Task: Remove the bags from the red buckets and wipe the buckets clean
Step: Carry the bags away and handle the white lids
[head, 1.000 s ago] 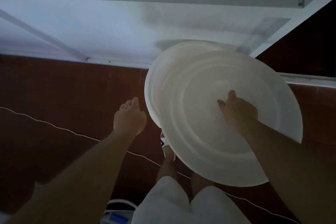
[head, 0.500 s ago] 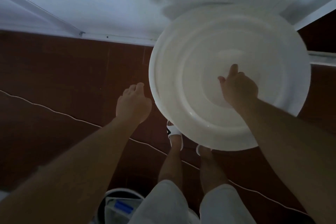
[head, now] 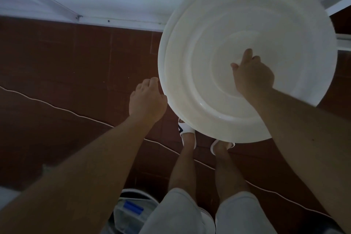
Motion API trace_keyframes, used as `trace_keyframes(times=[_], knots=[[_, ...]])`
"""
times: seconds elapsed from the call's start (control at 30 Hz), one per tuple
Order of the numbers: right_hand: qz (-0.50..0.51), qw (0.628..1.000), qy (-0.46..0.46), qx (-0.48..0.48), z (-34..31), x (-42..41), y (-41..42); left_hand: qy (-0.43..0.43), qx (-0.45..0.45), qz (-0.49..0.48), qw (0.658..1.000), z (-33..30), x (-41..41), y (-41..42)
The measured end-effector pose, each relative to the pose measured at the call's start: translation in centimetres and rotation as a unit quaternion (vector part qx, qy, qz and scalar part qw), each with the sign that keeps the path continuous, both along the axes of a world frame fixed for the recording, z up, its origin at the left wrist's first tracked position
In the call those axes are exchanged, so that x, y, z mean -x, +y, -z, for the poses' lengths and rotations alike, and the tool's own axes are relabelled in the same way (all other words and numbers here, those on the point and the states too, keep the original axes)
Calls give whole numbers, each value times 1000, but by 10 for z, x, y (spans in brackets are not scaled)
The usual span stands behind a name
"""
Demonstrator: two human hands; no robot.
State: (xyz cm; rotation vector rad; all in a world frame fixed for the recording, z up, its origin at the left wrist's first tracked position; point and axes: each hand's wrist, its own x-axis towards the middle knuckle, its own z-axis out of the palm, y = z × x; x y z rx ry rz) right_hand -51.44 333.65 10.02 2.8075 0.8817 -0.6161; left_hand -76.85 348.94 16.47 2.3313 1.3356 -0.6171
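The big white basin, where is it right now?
The white basin fills the upper right of the head view, tilted, with the right hand inside and the left hand at its rim.

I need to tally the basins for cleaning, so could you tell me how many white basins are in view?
1: the white basin is held up at upper right, right hand inside it, left hand at its rim. Others may be hidden.

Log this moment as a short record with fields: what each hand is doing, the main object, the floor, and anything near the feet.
main object: large white round basin, tilted, held off the floor
right hand: right hand rests inside the basin, fingers curled against its inner surface
left hand: left hand beside the basin's left rim, at or just short of touching it, fingers loosely curled
floor: dark red-brown tiles, thin white cord running across
feet: white sandals
below: container with a blue item, partly hidden
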Motion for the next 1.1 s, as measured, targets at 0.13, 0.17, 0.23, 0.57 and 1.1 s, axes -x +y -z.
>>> trace_keyframes(times=[0.13,0.17,0.23,0.57,1.1], knots=[[13,1000,1,-7,-2,-1,-2,-6,4,-1,1000,2,0,-3],[21,1000,5,-8,-2,-1,-1,-6,5,0,1000,3,1,-4],[38,999,19,-12,-3,-3,1,-6,5,0,1000,3,2,-7],[36,997,34,64,-49,5,1,4,0,29,1000,-27,6,-20],[77,996,35,27,-294,61,-86,-23,-6,208,978,-235,-64,-64]])
